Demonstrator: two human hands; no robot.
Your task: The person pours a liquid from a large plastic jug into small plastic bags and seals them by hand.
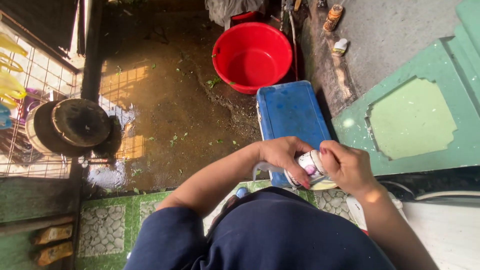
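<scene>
While gripped from both sides low in the centre of the frame, a small white bottle (309,169) with a pinkish label lies tilted, just above the dark blue clothing (270,230) of the person. Left hand (281,156) wrapped over the bottle's left end, fingers curled down across it, red-painted nails showing. Right hand (347,167) clasped on the bottle's right end, thumb and fingers pressed to its top; whether a cap is being turned cannot be told. Pale strip or flap (260,169) sticking out left of the left hand, kind unclear.

Directly behind the hands, toward frame centre, a blue rectangular plastic stool (290,107) standing on wet brown concrete floor (165,90) strewn with green leaf bits. Above that, upper centre, a round red basin (252,56). Upper right, on a grey ledge, a small orange-capped bottle (333,16) and a small white bottle (340,47) lying apart from each other. Right side, a green painted slab (415,120) with chipped patches. Left side, a wire rack (30,95) holding round dark lids (80,122) and yellow hangers (10,70). Lower left, green patterned tiles (105,227) and a pair of tan sandals (52,244).
</scene>
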